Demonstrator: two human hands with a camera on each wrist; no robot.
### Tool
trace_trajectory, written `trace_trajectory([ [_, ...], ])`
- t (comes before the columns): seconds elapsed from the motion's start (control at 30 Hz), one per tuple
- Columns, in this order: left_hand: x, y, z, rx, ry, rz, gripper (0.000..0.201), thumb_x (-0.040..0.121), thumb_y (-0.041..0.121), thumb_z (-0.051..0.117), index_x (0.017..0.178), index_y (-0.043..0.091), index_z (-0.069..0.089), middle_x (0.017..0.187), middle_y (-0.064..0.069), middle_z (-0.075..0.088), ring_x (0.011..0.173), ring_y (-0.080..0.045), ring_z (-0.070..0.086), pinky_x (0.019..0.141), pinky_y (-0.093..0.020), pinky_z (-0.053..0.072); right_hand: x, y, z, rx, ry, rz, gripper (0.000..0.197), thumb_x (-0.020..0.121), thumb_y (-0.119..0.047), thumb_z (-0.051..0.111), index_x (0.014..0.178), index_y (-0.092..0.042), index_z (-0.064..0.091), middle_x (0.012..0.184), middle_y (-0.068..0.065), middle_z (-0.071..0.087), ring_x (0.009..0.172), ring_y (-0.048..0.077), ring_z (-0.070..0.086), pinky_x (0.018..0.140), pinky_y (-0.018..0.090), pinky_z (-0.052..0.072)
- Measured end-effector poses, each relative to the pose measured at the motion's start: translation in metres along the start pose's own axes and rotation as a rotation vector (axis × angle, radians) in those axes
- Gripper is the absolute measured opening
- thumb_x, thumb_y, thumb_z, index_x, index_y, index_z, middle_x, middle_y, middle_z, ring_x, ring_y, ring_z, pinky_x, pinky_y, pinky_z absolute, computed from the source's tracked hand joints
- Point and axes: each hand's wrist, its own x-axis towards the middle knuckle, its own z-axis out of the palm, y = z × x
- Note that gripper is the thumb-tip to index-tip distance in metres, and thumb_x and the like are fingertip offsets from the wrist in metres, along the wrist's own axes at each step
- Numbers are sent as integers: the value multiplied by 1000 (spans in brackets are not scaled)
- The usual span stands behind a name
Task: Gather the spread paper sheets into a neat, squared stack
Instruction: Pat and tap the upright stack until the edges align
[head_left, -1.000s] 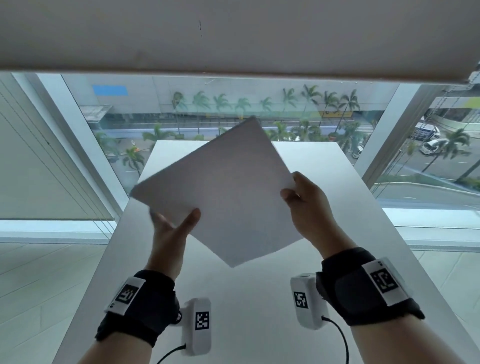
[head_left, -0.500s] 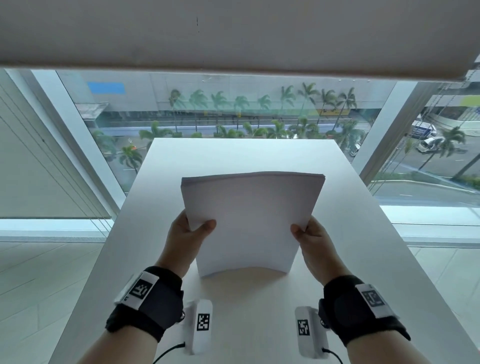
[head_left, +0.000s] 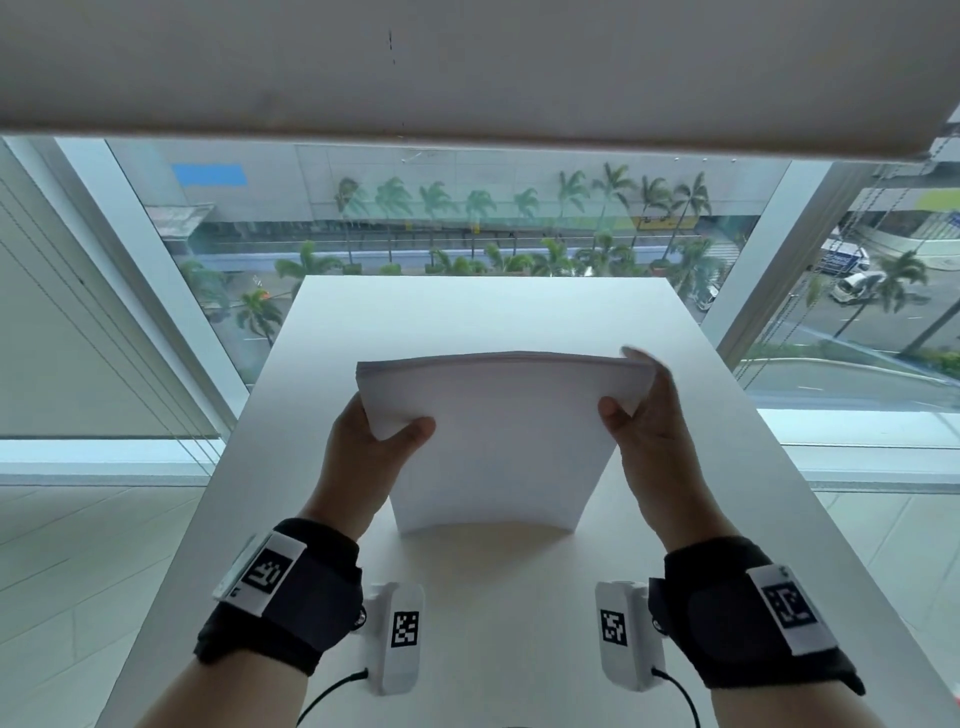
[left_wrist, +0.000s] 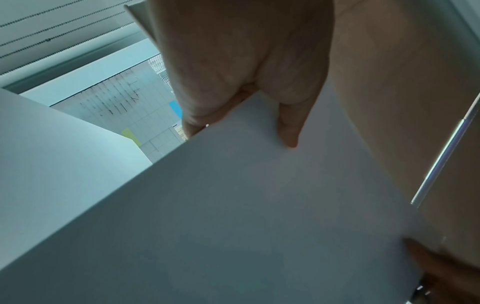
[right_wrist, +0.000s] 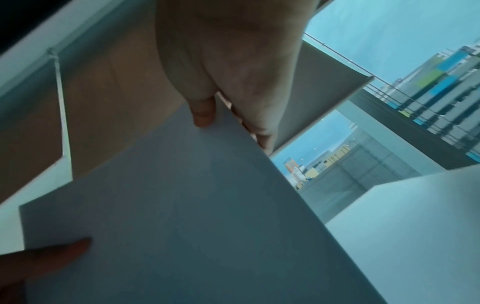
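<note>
Paper stack (head_left: 498, 441): white, upright, bottom edge on my tabletop (head_left: 467, 312), bowed.
My left hand (head_left: 363, 447): pinches its 9 o'clock edge.
My right hand (head_left: 649, 436): pinches its 3 o'clock edge.

Bright daylight from window (head_left: 467, 234); wrist views dim, blurred, edge-distorted.

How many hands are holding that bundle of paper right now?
2. The left hand grips the left side of the paper stack, thumb in front; the right hand grips the right side near the top corner. The stack stands upright on the white table.
</note>
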Motion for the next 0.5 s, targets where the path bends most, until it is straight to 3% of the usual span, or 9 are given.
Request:
trace_trajectory([
  [0.07,2,-1,0,3,-3,-16,33,49,34,72,80,26,63,70,19,72,67,1,64,71,-22,51,3,-12,0,-185,63,-127,62,81,-12,52,135,-34,29,118,-21,44,98,-1,46,90,19,36],
  [0.13,3,-2,-1,-11,-20,-41,29,54,23,74,82,24,64,69,17,73,67,1,64,71,-22,50,4,-26,-2,-437,79,-347,68,81,-22,50,143,-27,21,142,-11,26,130,12,34,109,23,26],
  [0.2,4,-3,-2,-19,-41,-66,26,59,17,70,84,21,65,70,16,73,69,0,65,71,-20,50,7,-31,-5,-723,30,-516,66,83,-28,48,143,-16,24,147,-1,23,140,20,21,116,26,14],
  [0.23,4,-3,-2,-24,-55,-73,25,60,17,69,84,21,66,71,16,73,70,0,66,71,-19,51,7,-32,-5,-817,-16,-532,63,83,-30,47,142,-13,31,147,2,31,140,26,24,117,35,18],
  [0.3,4,-3,-3,-39,-81,-77,23,61,16,67,84,21,66,71,17,74,70,1,66,69,-14,52,7,-32,-5,-880,-86,-472,60,82,-36,44,137,-12,44,140,5,50,136,34,35,108,56,32],
  [0.33,4,-2,-3,-47,-88,-77,23,62,16,67,84,21,66,71,17,74,70,2,66,68,-13,52,8,-33,-6,-881,-86,-460,59,81,-37,44,134,-12,48,137,6,54,135,35,38,104,59,36],
  [0.43,5,-3,-3,-56,-87,-82,23,62,15,66,84,20,67,71,16,74,70,1,66,68,-12,52,9,-43,-7,-913,-61,-475,63,81,-34,45,140,-12,39,144,6,46,138,30,29,108,54,30],
  [0.5,6,-4,-4,-52,-83,-84,24,62,16,67,86,20,67,72,15,74,71,0,66,69,-14,52,10,-48,-2,-997,-136,-468,66,81,-36,45,143,-15,33,149,1,39,141,28,25,110,51,23],
])
